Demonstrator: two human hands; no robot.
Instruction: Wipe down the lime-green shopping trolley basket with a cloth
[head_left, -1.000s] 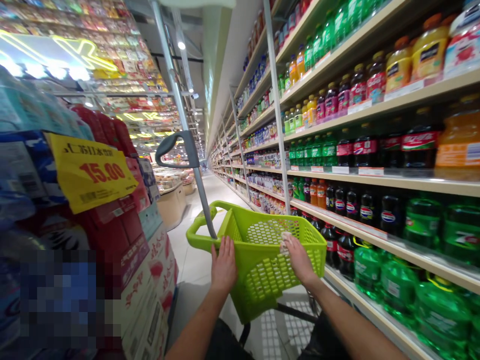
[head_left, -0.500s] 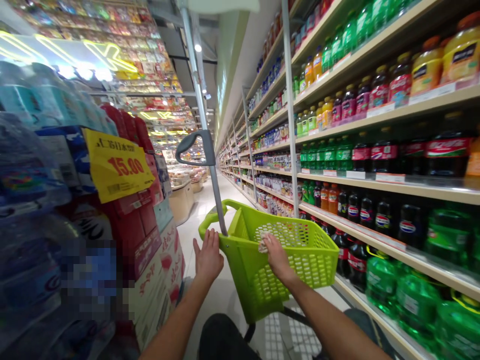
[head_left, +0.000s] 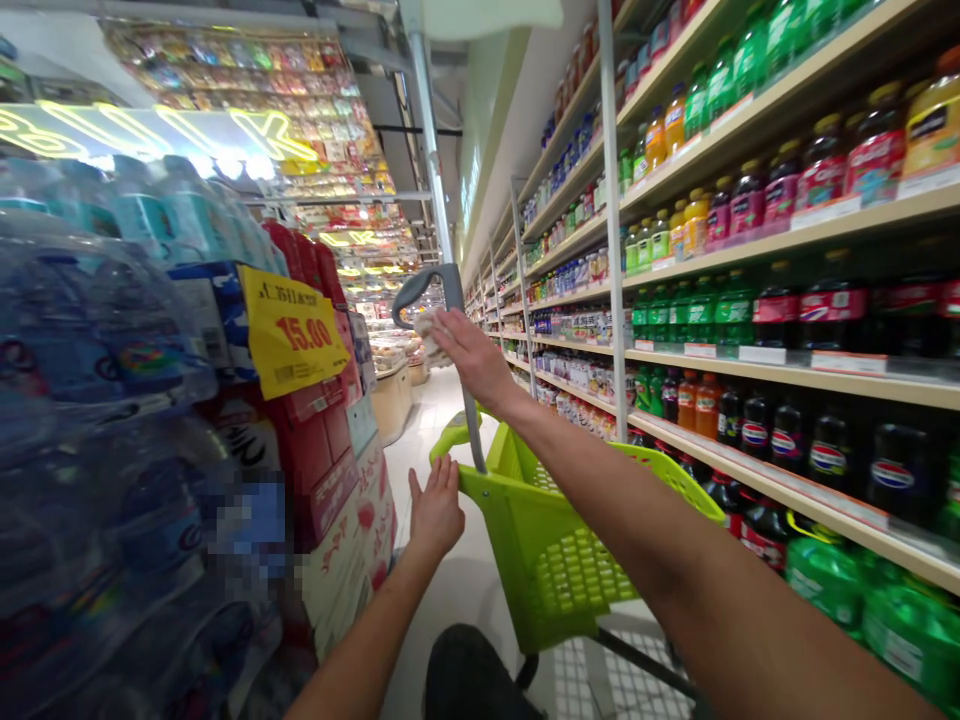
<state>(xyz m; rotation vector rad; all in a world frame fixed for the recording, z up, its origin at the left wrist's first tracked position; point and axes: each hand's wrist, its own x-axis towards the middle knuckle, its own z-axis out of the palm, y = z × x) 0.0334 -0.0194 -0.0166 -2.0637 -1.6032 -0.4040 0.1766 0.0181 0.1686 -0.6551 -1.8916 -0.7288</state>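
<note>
A lime-green shopping cart basket (head_left: 555, 580) stands in front of me, with a metal pole (head_left: 430, 140) rising from its near left corner. A grey loop handle (head_left: 416, 297) is fixed to this pole. My right hand (head_left: 480, 362) holds a crumpled white cloth (head_left: 431, 330) against the pole, just under the handle. The cloth is partly hidden by the fingers. My left hand (head_left: 436, 510) rests at the basket's left corner, its fingers stretched out over the edge and the thumb apart. My right forearm covers part of the basket.
Shelves of soft drink bottles (head_left: 791, 440) line the right side. Stacked drink packs (head_left: 112, 350) and boxes stand close on the left, with a yellow price sign (head_left: 292, 330). A pale floor aisle (head_left: 442, 395) runs ahead between them. My knee (head_left: 476, 675) is below the basket.
My right hand has moved with the cloth from inside the basket, up and left to the pole by the grey handle. My left hand stays at the basket corner. The view has shifted slightly left.
</note>
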